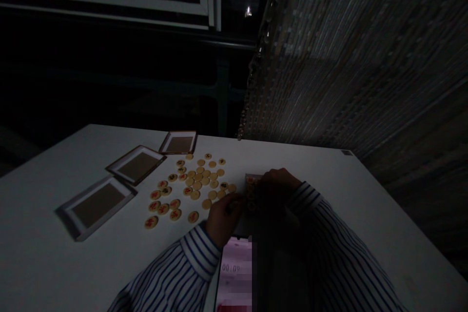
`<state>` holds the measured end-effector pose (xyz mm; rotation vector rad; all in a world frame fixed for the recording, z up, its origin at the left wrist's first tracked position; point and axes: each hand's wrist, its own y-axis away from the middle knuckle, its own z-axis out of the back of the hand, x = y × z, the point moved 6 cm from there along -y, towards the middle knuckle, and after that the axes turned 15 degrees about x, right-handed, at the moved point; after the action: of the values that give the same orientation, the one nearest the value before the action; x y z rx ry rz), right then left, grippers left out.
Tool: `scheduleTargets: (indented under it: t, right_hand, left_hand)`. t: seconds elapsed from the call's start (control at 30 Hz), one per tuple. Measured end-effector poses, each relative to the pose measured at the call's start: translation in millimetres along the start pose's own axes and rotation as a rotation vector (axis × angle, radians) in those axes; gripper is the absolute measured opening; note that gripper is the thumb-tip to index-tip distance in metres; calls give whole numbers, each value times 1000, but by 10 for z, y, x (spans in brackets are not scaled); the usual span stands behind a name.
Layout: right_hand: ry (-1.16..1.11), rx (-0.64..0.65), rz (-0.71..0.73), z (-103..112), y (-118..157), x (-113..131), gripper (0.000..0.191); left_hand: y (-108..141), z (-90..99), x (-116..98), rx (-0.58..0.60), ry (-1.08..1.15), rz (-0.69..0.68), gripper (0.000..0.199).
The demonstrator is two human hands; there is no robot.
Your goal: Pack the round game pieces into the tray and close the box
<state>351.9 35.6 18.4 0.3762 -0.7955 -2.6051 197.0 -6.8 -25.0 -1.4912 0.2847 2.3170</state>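
On a white table [314,170]: left hand [224,215], fingers curled, grip contents indiscernible; right hand [280,183] at an open box [251,201] holding round pieces, its grip indiscernible; loose round pieces [197,185], left of the box; three shallow trays [137,165] beyond them.

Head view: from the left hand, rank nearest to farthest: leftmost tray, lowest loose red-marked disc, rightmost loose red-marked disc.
From the left hand:
1. Rightmost loose red-marked disc: just left of the hand.
2. Lowest loose red-marked disc: farther left.
3. Leftmost tray: far left, beyond both discs.
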Motion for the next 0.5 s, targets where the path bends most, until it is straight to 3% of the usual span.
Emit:
scheduleTargets:
  t: [0.5]
  right_hand:
    - [3, 7, -8, -20, -16, -6, 30]
  left_hand:
    - [-2, -8, 15, 7, 8, 36, 27]
